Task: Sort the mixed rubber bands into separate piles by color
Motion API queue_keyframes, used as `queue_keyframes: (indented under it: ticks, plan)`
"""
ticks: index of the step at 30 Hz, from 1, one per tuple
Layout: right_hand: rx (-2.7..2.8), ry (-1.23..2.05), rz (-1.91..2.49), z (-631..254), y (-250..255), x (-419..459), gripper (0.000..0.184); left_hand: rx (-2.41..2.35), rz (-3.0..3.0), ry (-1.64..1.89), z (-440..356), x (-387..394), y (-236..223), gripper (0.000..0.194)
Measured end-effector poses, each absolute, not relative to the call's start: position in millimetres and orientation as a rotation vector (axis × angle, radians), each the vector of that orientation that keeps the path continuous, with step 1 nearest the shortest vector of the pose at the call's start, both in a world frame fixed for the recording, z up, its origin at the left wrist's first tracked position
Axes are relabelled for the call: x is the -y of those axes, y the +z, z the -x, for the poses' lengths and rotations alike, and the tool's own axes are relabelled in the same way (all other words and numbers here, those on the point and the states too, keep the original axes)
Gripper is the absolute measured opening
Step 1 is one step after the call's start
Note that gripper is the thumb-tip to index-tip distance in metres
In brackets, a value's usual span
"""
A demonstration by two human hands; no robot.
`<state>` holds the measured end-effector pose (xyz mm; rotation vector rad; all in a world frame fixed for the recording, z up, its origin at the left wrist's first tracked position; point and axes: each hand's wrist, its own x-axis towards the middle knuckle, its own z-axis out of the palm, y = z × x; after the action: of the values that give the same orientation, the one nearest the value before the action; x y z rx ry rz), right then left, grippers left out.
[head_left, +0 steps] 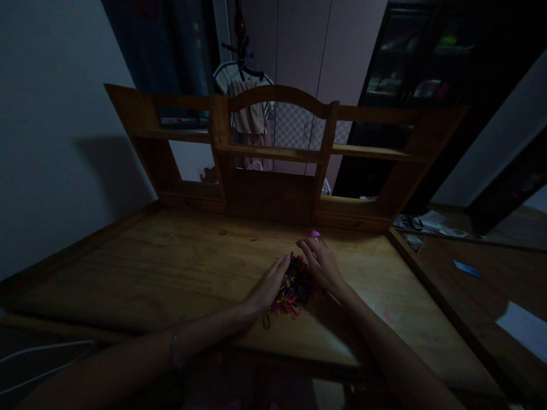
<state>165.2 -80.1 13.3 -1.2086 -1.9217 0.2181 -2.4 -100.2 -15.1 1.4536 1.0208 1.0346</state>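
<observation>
A heap of small multicoloured hair ties lies on the wooden desktop between my two hands. My left hand is flat on its edge with fingers stretched out, touching the heap's left side. On the opposite side, my right hand curves around the heap, its fingers extended and angled over the top. Just beyond the right fingers shows a small pink object, partly hidden, its kind unclear. A dark loop lies apart, near my left wrist.
Stray bits lie farther off: a dark ring, a small blue piece and a yellow strip. A wooden shelf unit stands along the desk's back edge. On the right, another surface holds a white paper and a blue card.
</observation>
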Motion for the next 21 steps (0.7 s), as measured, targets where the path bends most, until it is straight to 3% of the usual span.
queue_keyframes:
  ticks: [8,14,21]
  plan:
    - [1.961,0.197,1.214,-168.3,13.4,79.2,0.029,-1.209,-1.676,0.919,66.4,115.4,2.5,0.042]
    - [2.011,0.147,1.159,-163.3,14.2,82.1,0.024,-1.271,-2.032,0.655,89.2,153.9,0.4,0.065]
    - [2.025,0.120,1.149,-162.6,15.6,84.2,0.021,-1.319,-1.989,0.632,75.9,154.6,-5.8,0.026]
